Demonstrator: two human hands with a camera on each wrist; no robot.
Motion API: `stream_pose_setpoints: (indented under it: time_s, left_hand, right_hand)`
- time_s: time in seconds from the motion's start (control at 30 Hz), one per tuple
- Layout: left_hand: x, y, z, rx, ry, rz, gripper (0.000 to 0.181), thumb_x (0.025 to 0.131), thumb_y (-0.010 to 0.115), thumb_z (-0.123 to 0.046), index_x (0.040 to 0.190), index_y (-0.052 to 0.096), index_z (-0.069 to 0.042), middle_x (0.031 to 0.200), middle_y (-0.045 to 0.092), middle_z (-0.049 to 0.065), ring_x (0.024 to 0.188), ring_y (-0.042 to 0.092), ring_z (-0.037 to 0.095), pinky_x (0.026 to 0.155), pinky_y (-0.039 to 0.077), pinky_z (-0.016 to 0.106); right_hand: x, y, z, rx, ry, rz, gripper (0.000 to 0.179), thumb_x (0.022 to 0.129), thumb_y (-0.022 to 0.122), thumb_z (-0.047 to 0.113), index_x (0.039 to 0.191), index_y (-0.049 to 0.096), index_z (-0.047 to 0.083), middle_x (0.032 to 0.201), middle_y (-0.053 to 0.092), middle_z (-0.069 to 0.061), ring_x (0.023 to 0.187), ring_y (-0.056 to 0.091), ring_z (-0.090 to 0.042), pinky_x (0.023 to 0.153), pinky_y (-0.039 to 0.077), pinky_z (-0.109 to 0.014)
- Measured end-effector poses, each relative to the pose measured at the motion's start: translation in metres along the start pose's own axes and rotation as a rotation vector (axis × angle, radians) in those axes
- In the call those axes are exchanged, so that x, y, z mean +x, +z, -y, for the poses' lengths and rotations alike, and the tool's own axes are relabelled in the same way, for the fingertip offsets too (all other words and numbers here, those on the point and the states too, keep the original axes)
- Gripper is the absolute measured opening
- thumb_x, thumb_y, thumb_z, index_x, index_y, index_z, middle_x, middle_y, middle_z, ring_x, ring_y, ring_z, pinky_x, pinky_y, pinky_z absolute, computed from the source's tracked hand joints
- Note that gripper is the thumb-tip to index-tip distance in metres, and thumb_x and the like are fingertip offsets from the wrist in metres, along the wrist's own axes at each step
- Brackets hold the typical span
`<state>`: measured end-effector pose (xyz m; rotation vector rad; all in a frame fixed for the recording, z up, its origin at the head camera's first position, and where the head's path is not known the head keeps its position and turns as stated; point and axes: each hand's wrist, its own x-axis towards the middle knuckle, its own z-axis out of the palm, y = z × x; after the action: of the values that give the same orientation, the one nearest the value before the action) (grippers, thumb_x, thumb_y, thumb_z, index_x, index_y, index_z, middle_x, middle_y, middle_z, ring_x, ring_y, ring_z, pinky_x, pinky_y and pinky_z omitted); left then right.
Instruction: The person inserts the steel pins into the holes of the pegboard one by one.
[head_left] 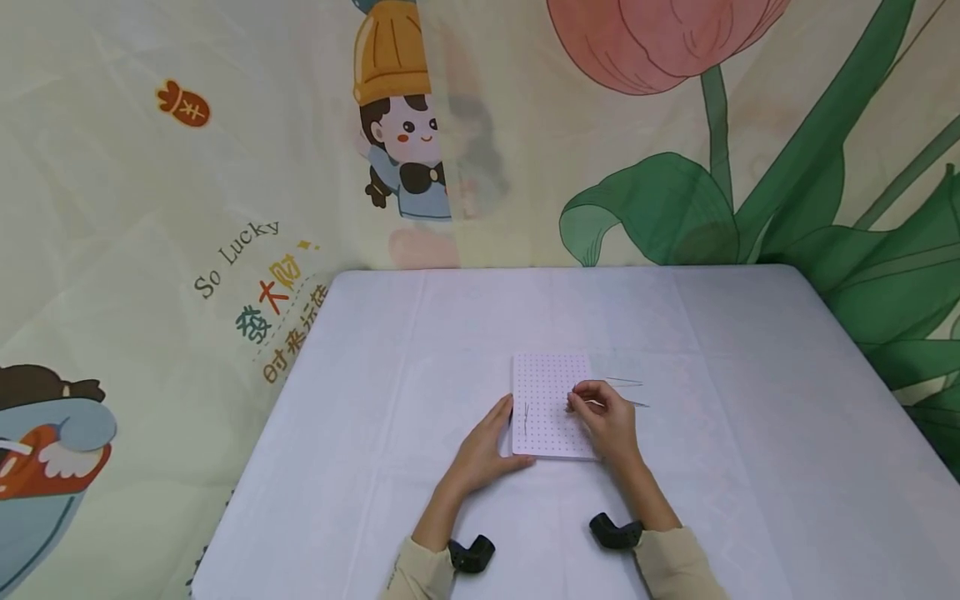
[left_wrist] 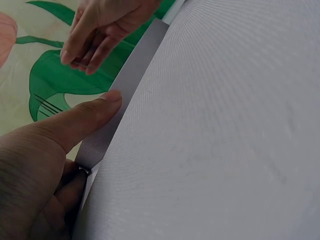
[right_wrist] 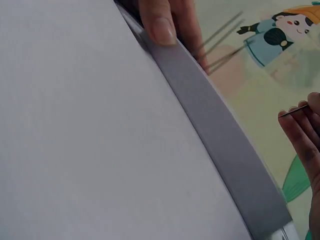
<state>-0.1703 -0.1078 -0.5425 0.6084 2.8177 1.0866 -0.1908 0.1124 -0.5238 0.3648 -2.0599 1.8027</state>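
A white board with a grid of small holes (head_left: 551,417) lies on the table. My left hand (head_left: 480,454) holds it at the near left corner, thumb (left_wrist: 107,102) against the front side and fingers along the left side. Several thin dark needles (left_wrist: 47,104) stand up from the board near its left edge. Over the board's right part, my right hand (head_left: 607,417) pinches another thin needle (right_wrist: 295,111) between thumb and fingertips. More thin needles (head_left: 624,380) lie just right of the board, partly hidden behind the right hand.
A white cloth (head_left: 420,350) covers the table. A faint pale-bluish patch (head_left: 618,362) shows beside the board's far right. Behind the table hangs a printed backdrop (head_left: 510,225). Black wrist-worn devices (head_left: 471,554) sit at both cuffs.
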Motion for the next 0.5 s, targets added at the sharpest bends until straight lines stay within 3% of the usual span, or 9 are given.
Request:
stream_pose_setpoints:
  time_s: [0.1, 0.27, 0.5]
  left_hand:
    - [0.000, -0.001, 0.000, 0.006, 0.006, 0.000, 0.103, 0.073, 0.071, -0.052, 0.147, 0.018, -0.004, 0.152, 0.020, 0.006, 0.136, 0.024, 0.023, 0.108, 0.026, 0.038]
    - [0.000, -0.003, -0.001, 0.003, 0.002, 0.005, 0.102, 0.073, 0.072, -0.049, 0.147, 0.019, -0.005, 0.152, 0.020, 0.005, 0.136, 0.024, 0.021, 0.108, 0.027, 0.036]
    - [0.000, -0.003, -0.001, 0.000, 0.024, -0.013, 0.100, 0.073, 0.073, -0.048, 0.146, 0.021, -0.003, 0.151, 0.022, 0.006, 0.135, 0.026, 0.022, 0.107, 0.028, 0.038]
  right_hand:
    - [0.001, 0.017, 0.008, 0.028, -0.025, 0.014, 0.013, 0.079, 0.065, -0.011, 0.091, 0.059, -0.011, 0.084, 0.062, -0.021, 0.072, 0.065, -0.026, 0.064, 0.054, -0.021]
    - [0.005, 0.038, 0.027, -0.043, -0.043, 0.026, 0.014, 0.078, 0.066, -0.010, 0.089, 0.058, -0.012, 0.084, 0.063, -0.019, 0.076, 0.065, -0.028, 0.066, 0.055, -0.022]
    - [0.009, 0.052, 0.026, -0.102, -0.039, 0.074, 0.014, 0.078, 0.067, -0.009, 0.089, 0.059, -0.008, 0.084, 0.064, -0.017, 0.079, 0.065, -0.030, 0.069, 0.055, -0.027]
